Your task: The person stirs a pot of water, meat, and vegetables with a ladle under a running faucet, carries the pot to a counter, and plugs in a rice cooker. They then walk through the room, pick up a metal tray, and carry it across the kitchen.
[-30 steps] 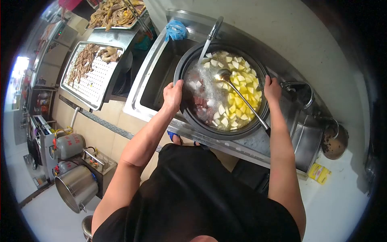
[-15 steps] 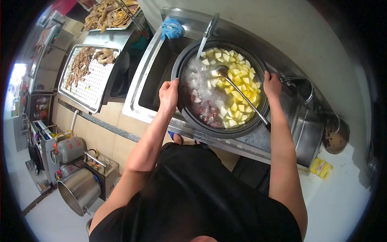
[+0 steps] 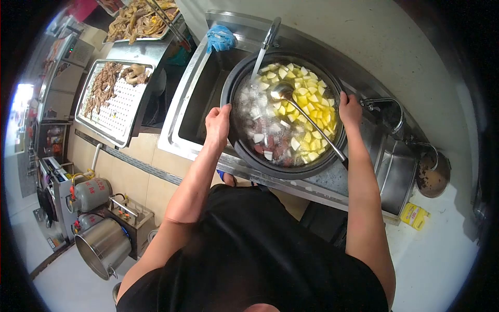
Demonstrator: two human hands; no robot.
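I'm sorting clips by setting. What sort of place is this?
Probably a restaurant or commercial kitchen: a large pot of diced food sits under a running tap over a steel sink, with a perforated tray of ingredients, a gas cylinder and a stockpot nearby.

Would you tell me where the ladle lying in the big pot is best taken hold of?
Probably by the handle end of the ladle, from the near right: it juts out over the rim of the pot beside the right hand, while the bowl lies among the food.
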